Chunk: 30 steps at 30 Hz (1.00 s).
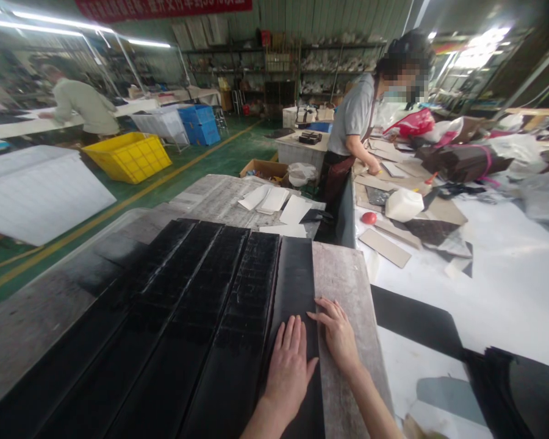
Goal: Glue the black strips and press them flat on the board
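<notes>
You have five long strips side by side on the near bench (343, 274): four glossy black strips (249, 292) and one duller dark strip (296, 274) at their right. At least four pale sheets (295, 209) lie beyond them. Count one red ball (368, 217) and one white jug (404, 205) on the right bench (507, 256); its bags and scraps overlap too much for you to number. Far left, you see one yellow crate (128, 160) and two white bins (41, 189). There are one open cardboard box (277, 166), one red banner (165, 7) and two other people (354, 116).
</notes>
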Motion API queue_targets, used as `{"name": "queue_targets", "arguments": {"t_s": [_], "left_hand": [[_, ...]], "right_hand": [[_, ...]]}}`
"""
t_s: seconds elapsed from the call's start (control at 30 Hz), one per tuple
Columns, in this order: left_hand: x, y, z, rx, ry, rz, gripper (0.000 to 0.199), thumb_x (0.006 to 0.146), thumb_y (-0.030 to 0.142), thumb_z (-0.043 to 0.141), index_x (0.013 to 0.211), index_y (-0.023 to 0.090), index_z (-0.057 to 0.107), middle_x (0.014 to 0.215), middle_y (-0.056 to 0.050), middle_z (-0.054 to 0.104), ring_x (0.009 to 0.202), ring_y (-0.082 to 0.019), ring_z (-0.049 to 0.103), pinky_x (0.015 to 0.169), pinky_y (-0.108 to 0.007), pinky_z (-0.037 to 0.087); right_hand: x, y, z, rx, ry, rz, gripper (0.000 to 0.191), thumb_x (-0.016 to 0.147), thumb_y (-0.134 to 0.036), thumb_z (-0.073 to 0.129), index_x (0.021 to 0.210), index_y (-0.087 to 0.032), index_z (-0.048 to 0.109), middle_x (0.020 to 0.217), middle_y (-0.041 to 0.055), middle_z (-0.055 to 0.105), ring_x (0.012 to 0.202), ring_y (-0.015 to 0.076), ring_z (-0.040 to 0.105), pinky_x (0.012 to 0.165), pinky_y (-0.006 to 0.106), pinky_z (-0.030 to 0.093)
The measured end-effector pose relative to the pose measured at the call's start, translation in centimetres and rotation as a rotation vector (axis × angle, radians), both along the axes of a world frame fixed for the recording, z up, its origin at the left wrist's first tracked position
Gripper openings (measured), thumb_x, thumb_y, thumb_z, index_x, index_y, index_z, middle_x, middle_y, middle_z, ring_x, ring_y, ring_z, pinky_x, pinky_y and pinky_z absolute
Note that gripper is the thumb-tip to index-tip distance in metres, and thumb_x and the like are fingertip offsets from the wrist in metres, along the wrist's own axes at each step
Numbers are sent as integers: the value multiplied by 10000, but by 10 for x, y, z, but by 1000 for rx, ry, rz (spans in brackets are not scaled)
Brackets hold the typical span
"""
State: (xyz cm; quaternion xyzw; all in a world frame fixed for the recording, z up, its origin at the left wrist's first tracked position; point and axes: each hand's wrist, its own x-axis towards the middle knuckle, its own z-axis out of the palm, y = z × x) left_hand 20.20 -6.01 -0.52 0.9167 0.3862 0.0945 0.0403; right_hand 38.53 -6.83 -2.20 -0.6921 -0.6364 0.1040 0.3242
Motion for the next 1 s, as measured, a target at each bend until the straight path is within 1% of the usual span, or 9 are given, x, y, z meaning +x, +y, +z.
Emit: {"name": "queue_targets", "arguments": {"t_s": [0.1,0.33,0.57,0.7,0.87,1.0], "left_hand": [[-2,-2,1,-8,21,-4,703,929,355,591,1495,54,303,1578,-183,256,1464,-305,217,1190,-494,314],[-3,-4,0,-1,29,-7,674,963,366,526,1509,60,274,1599,-166,199,1476,-295,177,1200,-482,289],[-7,-8,0,17,19,-7,688,945,353,553,1504,55,284,1587,-170,234,1469,-309,200,1184,-490,327],[-8,-9,1,16,2,-15,667,942,328,551,1497,56,300,1574,-179,264,1462,-312,221,1168,-503,350],[-8,-9,3,14,-13,-29,639,948,295,521,1499,63,297,1577,-175,262,1466,-308,210,1168,-509,345],[-8,-9,2,27,-16,-18,618,953,285,490,1491,42,308,1571,-187,271,1464,-309,215,1172,-506,336]], "right_hand": [[0,0,-1,2,-5,5,479,876,-33,415,1089,-329,726,1328,27,592,1306,222,482,1152,544,326],[-1,0,0,13,2,5,499,840,-22,423,1094,-327,726,1318,31,600,1299,232,491,1145,555,336],[-1,0,-2,13,2,2,469,878,-42,414,1083,-324,728,1320,31,598,1304,226,483,1147,551,333],[0,0,-4,19,3,12,470,870,-40,426,1092,-327,725,1328,28,591,1307,225,480,1153,548,326],[1,0,-5,24,13,6,502,847,-20,412,1085,-329,729,1324,23,595,1305,219,485,1151,548,328],[0,-1,-4,3,30,-3,525,851,-17,392,1087,-345,728,1320,15,600,1302,207,491,1156,543,320]]}}
